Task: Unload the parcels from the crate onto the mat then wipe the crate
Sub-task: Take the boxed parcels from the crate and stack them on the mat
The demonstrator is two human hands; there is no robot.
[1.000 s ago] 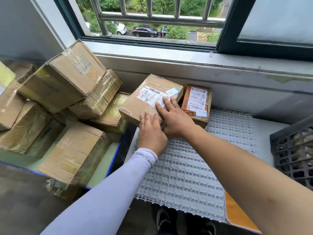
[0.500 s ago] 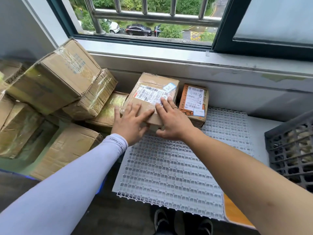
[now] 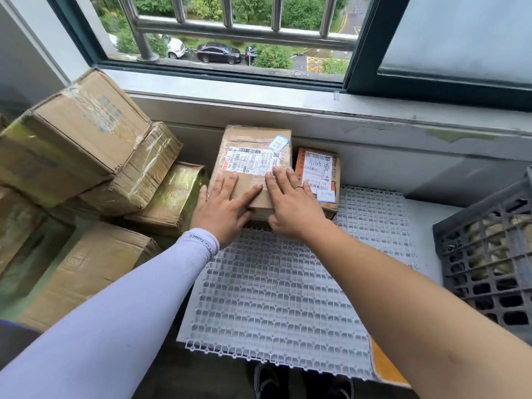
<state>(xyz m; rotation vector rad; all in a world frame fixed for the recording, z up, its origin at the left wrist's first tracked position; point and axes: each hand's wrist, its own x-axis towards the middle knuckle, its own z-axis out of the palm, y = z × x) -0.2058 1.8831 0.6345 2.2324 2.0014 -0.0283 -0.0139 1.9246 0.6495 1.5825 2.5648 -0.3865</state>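
Leftmost, about six taped parcels (image 3: 86,145) lie heaped left of the white mat (image 3: 273,298). Two more parcels sit on the mat's far edge: a brown box (image 3: 253,156) and, touching its right side, a smaller orange box (image 3: 319,165). Both hands, the left hand (image 3: 223,210) and the right hand (image 3: 290,205), rest flat on the brown box, each grip apart with fingers straight. One dark crate (image 3: 489,254) stands right of the mat.

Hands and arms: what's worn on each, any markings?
Left hand is bare; its forearm wears a pale lavender ribbed sleeve with small dark lettering at the cuff. Right hand and arm are bare, with a thin ring on one finger.
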